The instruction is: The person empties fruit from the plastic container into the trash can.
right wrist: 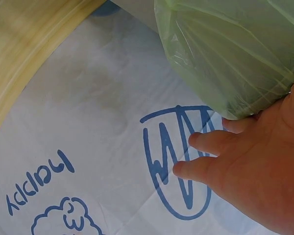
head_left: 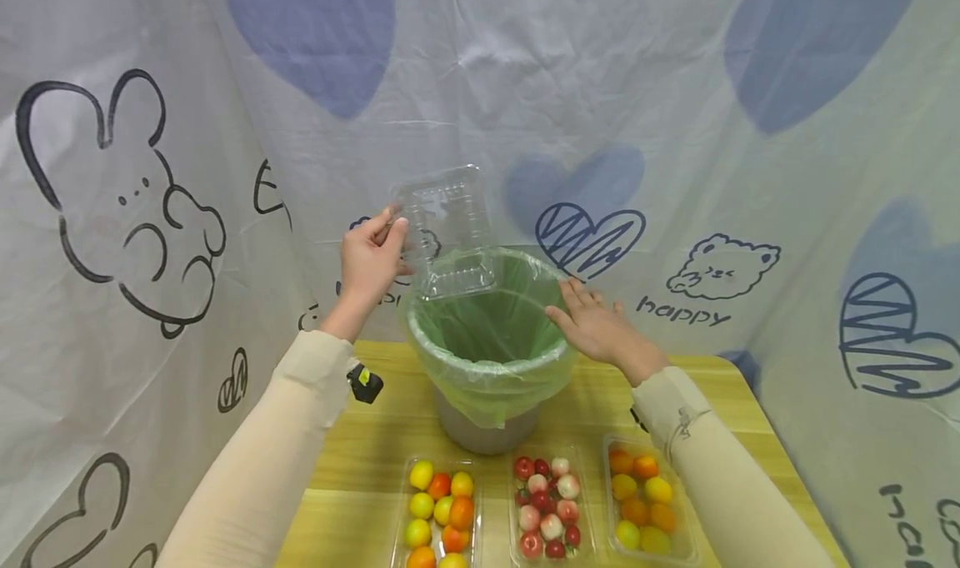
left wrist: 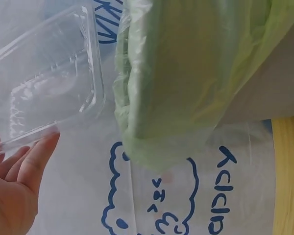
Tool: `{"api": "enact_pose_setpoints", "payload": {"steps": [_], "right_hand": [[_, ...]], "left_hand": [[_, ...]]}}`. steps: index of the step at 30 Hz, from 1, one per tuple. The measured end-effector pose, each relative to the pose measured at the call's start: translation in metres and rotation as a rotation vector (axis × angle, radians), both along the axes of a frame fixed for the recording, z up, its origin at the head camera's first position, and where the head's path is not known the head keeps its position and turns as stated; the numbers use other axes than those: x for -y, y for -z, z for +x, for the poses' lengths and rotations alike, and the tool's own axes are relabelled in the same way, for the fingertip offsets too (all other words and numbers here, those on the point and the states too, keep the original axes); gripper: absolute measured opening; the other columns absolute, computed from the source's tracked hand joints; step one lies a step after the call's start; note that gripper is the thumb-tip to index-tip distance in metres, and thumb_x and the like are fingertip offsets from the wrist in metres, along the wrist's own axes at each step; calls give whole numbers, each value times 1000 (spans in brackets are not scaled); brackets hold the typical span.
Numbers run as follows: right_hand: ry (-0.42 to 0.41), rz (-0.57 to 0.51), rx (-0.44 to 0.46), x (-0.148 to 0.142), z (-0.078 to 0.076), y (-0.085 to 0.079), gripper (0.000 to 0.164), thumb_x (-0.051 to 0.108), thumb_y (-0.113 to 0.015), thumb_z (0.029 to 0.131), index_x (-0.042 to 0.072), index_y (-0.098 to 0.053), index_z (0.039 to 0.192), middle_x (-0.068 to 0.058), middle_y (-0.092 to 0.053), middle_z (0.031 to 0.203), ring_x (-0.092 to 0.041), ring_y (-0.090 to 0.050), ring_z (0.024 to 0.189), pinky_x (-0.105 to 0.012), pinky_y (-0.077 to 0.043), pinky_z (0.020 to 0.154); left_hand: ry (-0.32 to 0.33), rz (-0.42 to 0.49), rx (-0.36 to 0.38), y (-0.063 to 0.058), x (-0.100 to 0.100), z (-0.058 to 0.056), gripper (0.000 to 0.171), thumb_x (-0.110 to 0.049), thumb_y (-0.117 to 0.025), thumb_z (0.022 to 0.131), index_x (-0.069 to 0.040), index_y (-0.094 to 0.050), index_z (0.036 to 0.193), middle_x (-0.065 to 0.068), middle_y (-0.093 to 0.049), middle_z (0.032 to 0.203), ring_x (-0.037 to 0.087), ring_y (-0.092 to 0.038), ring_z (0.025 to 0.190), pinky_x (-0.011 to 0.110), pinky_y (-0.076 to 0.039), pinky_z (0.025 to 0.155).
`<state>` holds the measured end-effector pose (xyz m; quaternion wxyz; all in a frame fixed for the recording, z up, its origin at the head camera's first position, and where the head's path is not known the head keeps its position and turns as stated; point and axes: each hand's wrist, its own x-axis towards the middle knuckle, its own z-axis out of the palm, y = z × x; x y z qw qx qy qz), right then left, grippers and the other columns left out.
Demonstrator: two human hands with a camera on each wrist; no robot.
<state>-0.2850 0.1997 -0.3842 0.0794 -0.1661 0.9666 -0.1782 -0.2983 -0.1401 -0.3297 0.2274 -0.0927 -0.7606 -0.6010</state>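
My left hand (head_left: pixel 372 256) pinches the edge of a clear plastic container (head_left: pixel 448 210) between thumb and fingers, holding it tilted over the left back rim of a bin. In the left wrist view the container (left wrist: pixel 54 73) shows its ribbed wall and rounded corner, with nothing inside. A thin green bag (head_left: pixel 487 385) lines the grey bin (head_left: pixel 487 435) and folds over its rim. At the bin's right rim, my right hand (head_left: pixel 596 322) lies against the bag with its fingers extended. The right wrist view shows those fingers (right wrist: pixel 210 142) spread beside the green liner (right wrist: pixel 230 54).
Along the front of the wooden table (head_left: pixel 337 468) stand three clear boxes: yellow and orange fruits (head_left: pixel 420 505), red and pink fruits (head_left: pixel 551 522), and orange and yellow fruits (head_left: pixel 636 514). A printed curtain (head_left: pixel 465 68) hangs behind and at both sides.
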Motion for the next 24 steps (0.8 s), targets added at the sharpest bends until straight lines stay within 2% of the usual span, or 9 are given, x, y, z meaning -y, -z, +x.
{"api": "enact_pose_setpoints", "payload": {"steps": [2,3,4,5,7,10,13,19,24], "right_hand": [[1,-1,-2,0,0,0,76,54,-20,113,5,-1,169,-18,3,177,-54,-3,160,-80,2,126],[0,1,-2,1,0,0,76,54,-20,113,5,-1,169,-18,3,177,-54,-3,160,-80,1,126],[-1,2,0,1,0,0,76,54,-20,113,6,-1,169,-18,3,177,-54,-3,160,-80,1,126],[-2,3,0,1,0,0,77,55,-20,113,5,-1,169,-18,3,177,-54,-3,160,-80,1,126],[-2,8,-2,1,0,0,77,55,-19,113,5,-1,169,-18,3,177,-53,-3,160,-80,1,126],[1,8,-5,2,0,-1,77,55,-19,113,5,-1,169,-18,3,177,-53,-4,160,-80,1,126],[4,8,-9,3,0,-1,78,56,-18,113,5,-1,169,-18,3,177,-54,-4,160,-80,1,126],[1,6,-4,4,0,-2,77,55,-19,113,5,-1,169,-19,2,177,-53,-4,160,-80,2,126],[4,2,-4,5,1,-2,78,56,-18,113,4,-1,169,-20,2,177,-53,-3,160,-80,3,126]], "left_hand": [[14,5,29,-3,4,2,45,-25,-61,108,-9,-58,150,9,-67,72,2,-59,53,29,-67,60],[17,7,44,-4,6,2,46,-25,-61,108,-8,-58,150,11,-74,86,2,-59,52,29,-67,60],[19,8,64,-6,8,3,47,-25,-61,107,-8,-57,151,15,-78,108,2,-64,57,30,-67,60],[22,3,83,-8,10,4,48,-24,-61,107,-7,-55,151,17,-74,128,1,-64,58,29,-67,59],[28,-1,120,-12,15,6,51,-24,-62,107,-4,-52,153,15,-57,154,2,-70,69,28,-66,59],[43,2,169,-18,23,10,54,-22,-61,107,-1,-47,155,17,-52,158,3,-71,72,28,-67,60],[49,0,191,-22,32,14,53,-23,-60,107,-2,-49,154,17,-52,159,4,-72,72,30,-67,62],[49,-34,239,-26,54,25,52,-26,-58,108,-5,-50,155,14,-44,165,2,-74,78,30,-68,64],[89,-50,297,-28,72,32,55,-25,-56,109,-3,-44,157,18,-42,165,0,-75,80,33,-69,66]]}}
